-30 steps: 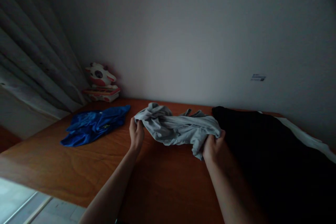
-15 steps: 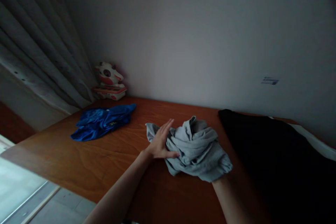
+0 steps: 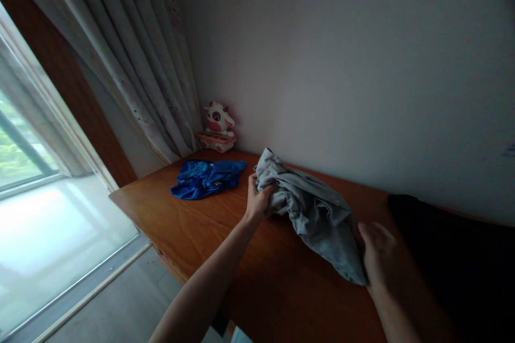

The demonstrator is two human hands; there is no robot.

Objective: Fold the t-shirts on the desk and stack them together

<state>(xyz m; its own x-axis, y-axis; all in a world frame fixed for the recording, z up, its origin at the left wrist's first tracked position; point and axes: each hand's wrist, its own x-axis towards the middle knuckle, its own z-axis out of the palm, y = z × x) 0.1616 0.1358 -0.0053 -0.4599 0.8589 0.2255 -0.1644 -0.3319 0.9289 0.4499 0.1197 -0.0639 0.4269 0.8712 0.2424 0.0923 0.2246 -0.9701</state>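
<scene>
A crumpled grey garment (image 3: 309, 211) is stretched slantwise over the wooden table, its left end lifted. My left hand (image 3: 259, 198) grips that left end, thumb on the near side and fingers partly behind the cloth. Beside the garment's right end is my right hand (image 3: 378, 252), blurred by motion. Its thumb and fingers look apart, with no cloth visible between them. Whether the palm touches the fabric edge I cannot tell.
A shiny blue garment (image 3: 209, 178) lies rumpled on the wooden table (image 3: 193, 230). Behind it stands a cow-shaped toy keyboard (image 3: 217, 139). Black cloth (image 3: 454, 262) covers the right side. A curtain (image 3: 132, 53) hangs at the left, and a wall runs along the back.
My right hand has come out from under the grey garment at the right. My left hand has closed on its left end, and the cloth is more spread out. The view has turned left.
</scene>
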